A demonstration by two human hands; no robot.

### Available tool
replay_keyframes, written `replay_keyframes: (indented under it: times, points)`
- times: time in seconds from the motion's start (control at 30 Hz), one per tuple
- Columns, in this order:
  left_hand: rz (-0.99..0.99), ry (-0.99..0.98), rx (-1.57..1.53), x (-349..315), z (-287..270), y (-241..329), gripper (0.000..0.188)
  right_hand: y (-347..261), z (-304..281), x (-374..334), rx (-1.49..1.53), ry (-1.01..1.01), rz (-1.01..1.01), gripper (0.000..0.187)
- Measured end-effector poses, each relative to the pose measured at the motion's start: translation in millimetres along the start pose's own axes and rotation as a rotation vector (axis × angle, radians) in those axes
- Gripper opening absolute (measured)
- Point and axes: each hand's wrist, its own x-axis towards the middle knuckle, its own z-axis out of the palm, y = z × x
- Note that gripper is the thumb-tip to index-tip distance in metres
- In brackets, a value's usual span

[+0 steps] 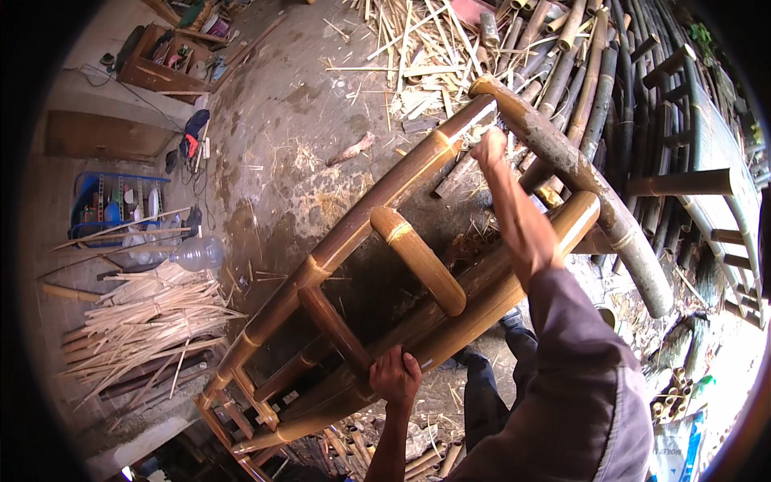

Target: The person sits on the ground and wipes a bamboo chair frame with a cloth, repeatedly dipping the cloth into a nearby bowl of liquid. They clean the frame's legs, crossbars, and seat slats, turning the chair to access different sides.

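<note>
A bamboo frame [361, 213] of thick brown poles joined by short crossbars slants from lower left to upper right in front of me. My left hand [395, 376] is closed on its near pole, beside the end of a dark crossbar [333, 325]. Stretched out to the far end, my right hand [491, 148] is closed against the far pole [474, 120], close to the joint with a greyish end pole [562, 161]. Something pale shows at its fingers, too small to name. The wood by that hand shines brightly.
Long bamboo poles [594, 80] are heaped at the upper right, with split strips [414, 56] beside them. Another ladder-like bamboo piece [683, 185] stands at right. At left lie a bundle of bamboo slats [157, 317], a clear plastic bottle [198, 252] and a blue crate [120, 177].
</note>
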Motion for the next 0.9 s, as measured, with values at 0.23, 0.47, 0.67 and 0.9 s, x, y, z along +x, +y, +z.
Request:
replay_keyframes:
  times: [0.23, 0.47, 0.67, 0.9]
  points:
    - [0.005, 0.006, 0.023, -4.1, -8.4, -2.2, 0.028, -25.2, 9.5, -59.1, 0.417, 0.159, 0.727, 0.029]
    - [0.108, 0.076, -0.039, 17.3, 7.4, 9.2, 0.028, 0.5, 21.7, -151.0, 0.231, 0.415, 0.542, 0.028]
    - [0.005, 0.083, 0.085, -9.9, 0.2, -14.5, 0.029, -68.3, 4.2, -234.0, 0.579, 0.233, 1.024, 0.020]
    - [0.109, 0.055, -0.019, 22.7, 4.5, 3.2, 0.028, -27.9, 9.2, -161.5, -0.050, 0.244, 0.652, 0.018]
